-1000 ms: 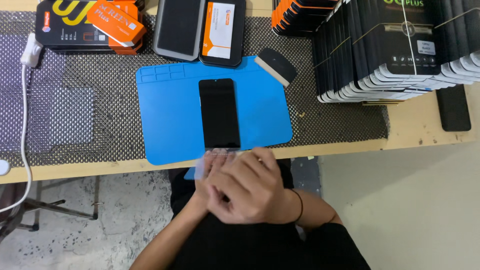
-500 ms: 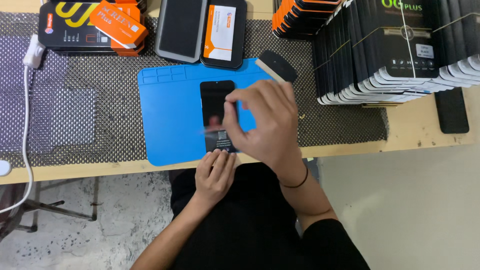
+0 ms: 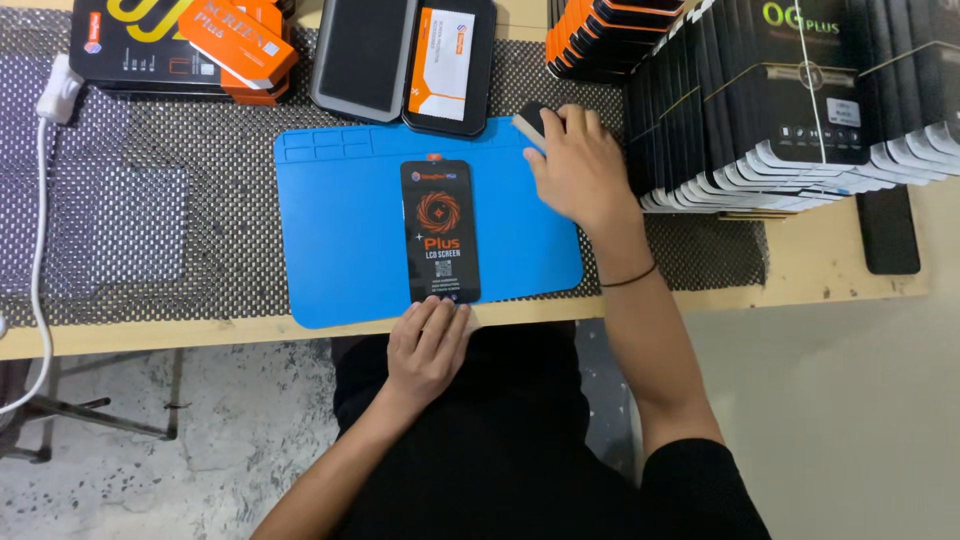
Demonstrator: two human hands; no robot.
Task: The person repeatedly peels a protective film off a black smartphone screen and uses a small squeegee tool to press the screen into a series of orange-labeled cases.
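Nearest the body, the left hand [image 3: 428,345] lies palm down at the tabletop's [image 3: 800,265] front edge, fingers loosely extended and together, their tips resting on the bottom end of the black phone screen [image 3: 440,232]; it grips nothing. The screen lies flat and lengthwise in the middle of the blue mat [image 3: 340,230]. Farther out, the right arm stretches forward, a dark band at the wrist. The right hand [image 3: 577,170] is curled over a small dark scraper block [image 3: 531,122] at the mat's far right corner, fingers closed around it, just beside the stacked black boxes [image 3: 800,100].
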